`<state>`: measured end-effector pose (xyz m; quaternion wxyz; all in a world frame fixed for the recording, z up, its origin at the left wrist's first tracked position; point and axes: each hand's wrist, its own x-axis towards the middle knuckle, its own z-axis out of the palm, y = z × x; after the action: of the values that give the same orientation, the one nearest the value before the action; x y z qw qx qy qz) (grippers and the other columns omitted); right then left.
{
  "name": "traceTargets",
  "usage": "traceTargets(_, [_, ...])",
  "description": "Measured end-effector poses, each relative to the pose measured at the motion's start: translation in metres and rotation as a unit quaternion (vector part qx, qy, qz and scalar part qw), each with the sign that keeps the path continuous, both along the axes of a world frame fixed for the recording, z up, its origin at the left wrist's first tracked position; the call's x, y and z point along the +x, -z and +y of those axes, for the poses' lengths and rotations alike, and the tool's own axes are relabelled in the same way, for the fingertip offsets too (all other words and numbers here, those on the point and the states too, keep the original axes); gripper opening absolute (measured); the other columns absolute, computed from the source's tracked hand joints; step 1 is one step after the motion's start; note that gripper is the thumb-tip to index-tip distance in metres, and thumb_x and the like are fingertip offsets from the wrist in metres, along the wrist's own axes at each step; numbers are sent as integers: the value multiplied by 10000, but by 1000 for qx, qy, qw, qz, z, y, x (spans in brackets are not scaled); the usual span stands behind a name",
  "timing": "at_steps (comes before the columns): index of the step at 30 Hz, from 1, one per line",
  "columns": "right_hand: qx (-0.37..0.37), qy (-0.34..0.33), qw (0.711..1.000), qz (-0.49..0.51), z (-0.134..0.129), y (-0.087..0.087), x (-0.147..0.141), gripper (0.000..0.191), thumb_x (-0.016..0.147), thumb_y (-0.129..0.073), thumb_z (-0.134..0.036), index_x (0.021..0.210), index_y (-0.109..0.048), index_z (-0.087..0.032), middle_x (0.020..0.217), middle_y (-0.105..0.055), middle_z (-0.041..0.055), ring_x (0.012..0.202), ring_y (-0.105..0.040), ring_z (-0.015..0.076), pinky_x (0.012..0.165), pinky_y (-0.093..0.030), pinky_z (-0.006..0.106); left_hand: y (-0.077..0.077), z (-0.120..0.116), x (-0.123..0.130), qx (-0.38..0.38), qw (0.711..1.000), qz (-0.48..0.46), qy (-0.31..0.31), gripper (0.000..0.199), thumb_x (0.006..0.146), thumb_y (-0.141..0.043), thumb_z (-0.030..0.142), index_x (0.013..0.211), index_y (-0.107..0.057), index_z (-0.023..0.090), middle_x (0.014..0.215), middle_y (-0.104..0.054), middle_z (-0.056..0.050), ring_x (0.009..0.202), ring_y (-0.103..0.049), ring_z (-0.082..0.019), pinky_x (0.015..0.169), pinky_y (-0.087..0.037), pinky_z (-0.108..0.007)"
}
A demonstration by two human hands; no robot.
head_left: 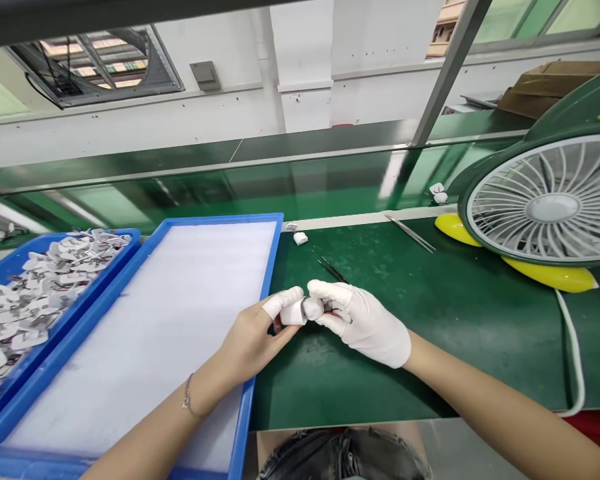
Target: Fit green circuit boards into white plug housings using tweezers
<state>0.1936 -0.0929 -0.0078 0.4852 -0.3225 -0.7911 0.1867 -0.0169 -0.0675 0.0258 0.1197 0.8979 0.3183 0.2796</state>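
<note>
My left hand (253,340), bare apart from a white cover on the thumb, pinches a small white plastic housing (293,314). Wearing a white glove, my right hand (367,323) grips a small rounded white part (313,308) right up against the housing's open end. A bit of red wire (339,315) shows between the gloved fingers. Whether the two parts are joined I cannot tell. Just beyond my hands, black tweezers (334,270) lie on the green table (300,400), partly hidden by the glove. Another small white piece (301,238) lies near the tray corner.
A blue tray (275,257) lined with a white sheet lies under my left forearm. Left of it, a blue bin (130,241) holds many white parts. Metal tweezers (411,234), a green and yellow fan (550,207) with a white cable (575,360), and white pieces (439,194) are to the right.
</note>
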Motion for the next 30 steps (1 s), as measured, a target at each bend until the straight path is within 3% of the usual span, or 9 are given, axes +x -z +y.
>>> traceTargets(6, [9, 6, 998, -67, 1, 0, 0, 640, 886, -454, -68, 1423, -205, -312, 847, -574, 1, 726, -545, 137, 678, -499, 276, 2, -2, 2, -10, 1000, 20, 7, 368, 844, -605, 231, 1192, -490, 213, 695, -592, 35, 529, -544, -78, 510, -445, -173])
traceTargets(13, [-36, 21, 995, -93, -3, -10, 0, 456, 880, -468, -97, 1310, -423, -240, 843, -604, 16, 724, -581, 142, 661, -505, 253, 9, -8, 9, -10, 1000, 23, 0, 308, 835, -616, 250, 1126, -522, 218, 610, -546, 59, 485, -523, -78, 463, -416, -172])
traceTargets(16, [-77, 6, 991, -111, -3, -7, 1, 524, 849, -505, -78, 1341, -399, -225, 943, -622, 39, 780, -610, 151, 712, -527, 278, 8, -9, 13, -22, 1000, 16, 7, 308, 837, -616, 242, 1132, -530, 225, 623, -577, 57, 481, -532, -76, 465, -432, -172])
traceTargets(19, [-60, 26, 993, -94, -3, -5, 3, 660, 847, -540, -100, 1429, -262, -238, 1142, -587, 82, 932, -617, 184, 782, -537, 326, 2, -7, 13, 4, 998, 2, 63, 380, 844, -594, 161, 1207, -518, 245, 917, -682, -22, 681, -638, -101, 610, -511, -191])
traceTargets(22, [-43, 53, 997, -38, -4, -8, 6, 744, 837, -607, -190, 1453, -199, -271, 1453, -312, 132, 1182, -509, 248, 855, -525, 363, -6, -4, 10, 13, 994, -15, 109, 389, 816, -616, 119, 1174, -553, 257, 1088, -667, -51, 848, -660, -138, 706, -527, -220])
traceTargets(24, [-62, 34, 997, 15, -4, -10, 7, 778, 824, -650, -298, 1452, -192, -264, 1508, -189, 136, 1271, -424, 277, 939, -489, 407, -11, -4, 8, -20, 995, -52, 82, 344, 782, -665, 136, 1100, -588, 244, 973, -693, -33, 755, -654, -124, 620, -505, -199])
traceTargets(26, [-83, 1, 993, 85, -5, -10, 6, 667, 864, -590, -415, 1415, -260, -237, 1437, -320, 142, 1238, -455, 261, 972, -467, 435, -14, -6, 8, -90, 989, -116, 18, 259, 760, -698, 170, 1000, -612, 219, 803, -689, -9, 611, -610, -98, 516, -453, -185])
traceTargets(28, [-69, 9, 990, 126, -5, -9, 0, 564, 868, -562, -485, 1325, -379, -210, 1306, -449, 135, 1180, -495, 251, 971, -464, 446, -16, -9, 12, -196, 958, -202, -50, 174, 760, -705, 220, 894, -596, 199, 707, -663, 5, 536, -573, -89, 457, -407, -184])
traceTargets(30, [-8, 60, 991, 121, -7, -6, -11, 539, 809, -647, -458, 1235, -449, -194, 1219, -492, 129, 1156, -502, 255, 971, -460, 446, -17, -12, 18, -305, 904, -286, -84, 176, 772, -692, 278, 804, -544, 187, 731, -669, -9, 553, -589, -98, 430, -381, -179])
